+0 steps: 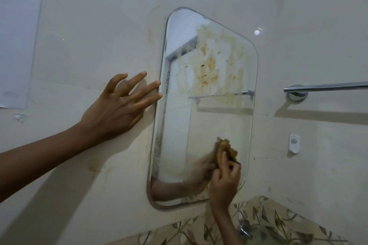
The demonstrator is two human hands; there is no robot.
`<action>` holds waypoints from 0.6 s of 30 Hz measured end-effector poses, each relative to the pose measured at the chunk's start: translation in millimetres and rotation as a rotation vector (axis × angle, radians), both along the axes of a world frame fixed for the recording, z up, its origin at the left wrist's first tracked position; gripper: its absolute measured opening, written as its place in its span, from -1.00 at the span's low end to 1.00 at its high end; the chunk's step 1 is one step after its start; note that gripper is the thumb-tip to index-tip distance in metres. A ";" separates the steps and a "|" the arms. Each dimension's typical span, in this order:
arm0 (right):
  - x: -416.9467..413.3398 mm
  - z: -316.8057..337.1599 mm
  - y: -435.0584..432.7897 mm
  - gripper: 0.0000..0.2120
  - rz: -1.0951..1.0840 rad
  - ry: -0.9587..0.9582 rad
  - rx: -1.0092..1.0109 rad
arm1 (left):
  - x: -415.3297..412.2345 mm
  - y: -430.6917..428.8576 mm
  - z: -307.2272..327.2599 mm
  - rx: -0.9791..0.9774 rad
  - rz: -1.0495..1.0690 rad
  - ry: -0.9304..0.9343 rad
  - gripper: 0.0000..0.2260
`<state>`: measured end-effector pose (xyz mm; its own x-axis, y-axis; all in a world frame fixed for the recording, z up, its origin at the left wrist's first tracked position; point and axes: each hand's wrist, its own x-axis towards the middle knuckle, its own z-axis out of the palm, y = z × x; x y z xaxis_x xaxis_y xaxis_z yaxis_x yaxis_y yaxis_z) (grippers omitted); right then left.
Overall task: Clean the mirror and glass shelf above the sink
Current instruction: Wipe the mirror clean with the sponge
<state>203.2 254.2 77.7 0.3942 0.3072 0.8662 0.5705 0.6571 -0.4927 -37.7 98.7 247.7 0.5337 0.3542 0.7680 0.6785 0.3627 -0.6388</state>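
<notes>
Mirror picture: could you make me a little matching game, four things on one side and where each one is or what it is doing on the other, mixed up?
Things:
1. left hand
2. right hand
3. towel bar
4. brown stain

Places or states:
A. on the wall, right of the mirror
B. grips a cloth at the mirror's lower right
C. on the mirror's upper half
D. fingers spread, rests on the wall beside the mirror's left edge

Pairs: 1-D, 2-B, 3-A, 4-C.

No legible text; white wall fitting [294, 144] bears small ring-cluster emblem, unreadable.
</notes>
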 end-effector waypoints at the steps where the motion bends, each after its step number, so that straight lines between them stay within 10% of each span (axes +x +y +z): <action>1: 9.5 14.2 7.4 -0.55 0.009 0.104 -0.067 | -0.4 0.1 0.2 0.003 0.000 0.001 -0.55; 6: -0.4 72.6 4.5 -0.63 0.084 0.352 -0.173 | 0.2 -0.4 -0.3 0.008 -0.001 -0.005 -0.55; 13: -82.9 3.0 -80.0 -0.54 0.079 -0.440 0.292 | -0.8 0.0 -0.8 0.011 0.005 0.004 -0.56; 18: -25.6 -52.5 -42.6 -0.66 0.004 -0.497 0.342 | -1.0 1.2 -1.1 0.036 0.009 0.011 -0.57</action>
<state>177.6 211.7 25.2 -0.0833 -0.0208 0.9963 0.6754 0.7339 0.0718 -38.7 99.8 246.6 0.5392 0.3311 0.7744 0.6681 0.3917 -0.6326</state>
